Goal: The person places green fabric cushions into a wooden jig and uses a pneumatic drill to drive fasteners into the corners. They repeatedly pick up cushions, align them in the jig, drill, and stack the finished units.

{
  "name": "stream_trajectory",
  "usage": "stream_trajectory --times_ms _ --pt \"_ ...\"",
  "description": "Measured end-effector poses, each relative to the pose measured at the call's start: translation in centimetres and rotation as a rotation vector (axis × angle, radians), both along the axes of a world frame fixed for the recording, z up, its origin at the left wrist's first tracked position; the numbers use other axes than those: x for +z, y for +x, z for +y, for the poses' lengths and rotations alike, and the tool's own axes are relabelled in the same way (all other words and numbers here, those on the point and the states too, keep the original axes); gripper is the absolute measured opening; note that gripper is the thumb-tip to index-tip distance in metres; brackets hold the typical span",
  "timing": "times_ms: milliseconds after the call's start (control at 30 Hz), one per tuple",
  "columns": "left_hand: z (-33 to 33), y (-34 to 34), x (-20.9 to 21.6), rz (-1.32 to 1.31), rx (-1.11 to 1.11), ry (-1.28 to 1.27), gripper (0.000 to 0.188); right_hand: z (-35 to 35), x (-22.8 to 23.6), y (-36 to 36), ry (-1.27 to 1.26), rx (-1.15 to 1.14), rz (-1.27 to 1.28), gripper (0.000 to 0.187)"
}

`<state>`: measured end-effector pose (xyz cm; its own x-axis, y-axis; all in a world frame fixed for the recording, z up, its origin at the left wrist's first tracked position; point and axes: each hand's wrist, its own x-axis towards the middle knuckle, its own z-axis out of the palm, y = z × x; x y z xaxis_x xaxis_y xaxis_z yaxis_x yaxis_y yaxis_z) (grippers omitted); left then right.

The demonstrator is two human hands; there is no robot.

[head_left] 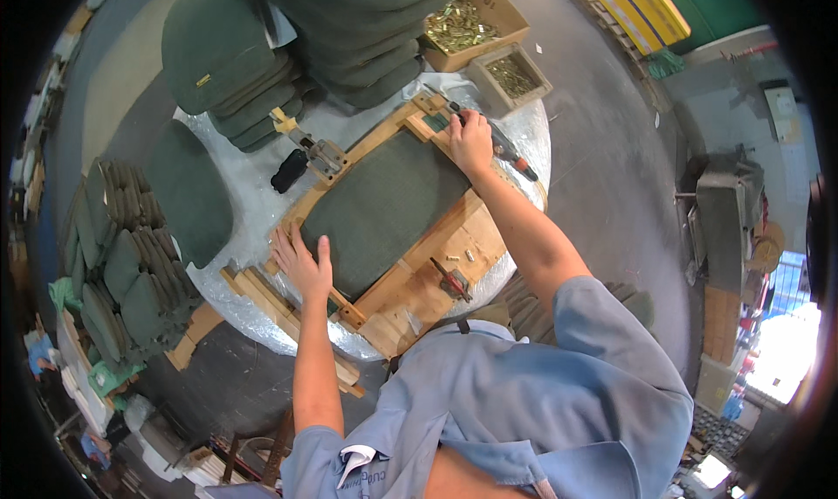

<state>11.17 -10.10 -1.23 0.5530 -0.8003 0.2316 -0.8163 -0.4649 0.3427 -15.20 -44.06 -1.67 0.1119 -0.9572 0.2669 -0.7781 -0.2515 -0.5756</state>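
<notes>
A dark green padded panel [388, 206] lies flat in a wooden frame [314, 204] on the table. My left hand [303, 265] rests with fingers spread on the left edge of the panel and frame. At the frame's far right corner, my right hand [472, 141] has its fingers curled down beside a short wooden block [425, 128]. What these fingers hold, if anything, is hidden. A black, grey and orange hand tool [517, 157] lies beside and partly behind that hand. One toggle clamp [326, 158] sits on the far rail, another red-handled clamp [452, 281] on the near board.
Stacked green panels [367, 36] stand at the table's far side. A cardboard box [497, 36] and a smaller tray [515, 78] hold brass-coloured small parts. A loose green panel [188, 193] and wooden strips [257, 294] lie left. More panels [131, 263] are piled beyond the table.
</notes>
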Motion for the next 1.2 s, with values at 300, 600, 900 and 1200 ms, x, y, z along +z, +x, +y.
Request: stream_trajectory --times_ms 300,600,900,1200 --pt "-0.4 -1.7 -0.8 -0.096 0.041 0.321 0.067 1.9 -0.8 0.6 0.134 0.041 0.409 0.035" --pt "-3.8 3.2 0.9 0.03 0.042 0.054 0.052 -1.8 3.4 5.9 -0.205 0.169 0.058 0.036" --pt "-7.0 5.1 -2.5 0.013 0.364 0.198 0.043 -4.9 0.7 12.0 0.061 0.965 0.373 0.026" --pt "-7.2 4.3 -2.3 -0.053 0.432 0.135 0.039 -4.4 0.3 13.5 0.046 0.907 0.381 0.032"
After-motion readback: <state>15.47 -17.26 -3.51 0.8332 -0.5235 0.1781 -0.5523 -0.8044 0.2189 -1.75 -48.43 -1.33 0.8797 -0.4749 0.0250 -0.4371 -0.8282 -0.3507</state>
